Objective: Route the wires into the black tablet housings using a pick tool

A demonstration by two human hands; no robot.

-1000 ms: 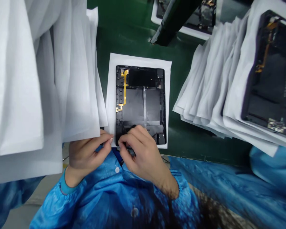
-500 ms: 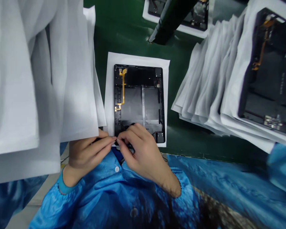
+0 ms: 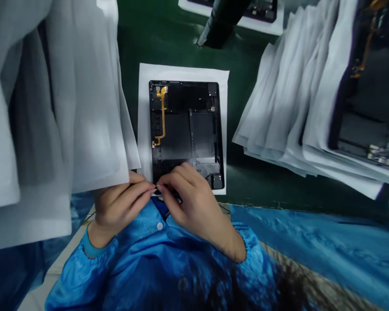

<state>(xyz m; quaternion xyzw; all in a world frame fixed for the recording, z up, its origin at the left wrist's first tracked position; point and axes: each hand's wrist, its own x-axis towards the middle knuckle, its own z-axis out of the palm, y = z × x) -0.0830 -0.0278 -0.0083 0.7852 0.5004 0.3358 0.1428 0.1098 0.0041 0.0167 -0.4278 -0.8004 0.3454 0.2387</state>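
Fingertips of your left hand (image 3: 116, 205) and right hand (image 3: 194, 207) meet, pinched together on something too small to tell, at the near edge of the open tablet shell (image 3: 184, 134). It lies on a white sheet (image 3: 144, 108) on the green table (image 3: 168, 43). Orange flex cable (image 3: 162, 116) looks already fitted; the near-edge work seems unfinished. Hanging foam sheets (image 3: 68, 108) crowd your left side, a stacked pile (image 3: 288, 108) your right.

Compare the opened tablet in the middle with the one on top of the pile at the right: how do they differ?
The middle tablet lies flat on a single white sheet, fully in view; the right tablet sits tilted on a fanned pile of sheets and is cut off by the frame. The left hand and right hand work at the middle tablet's near edge; nobody touches the right tablet. Both are open, dark, with an orange flex cable.
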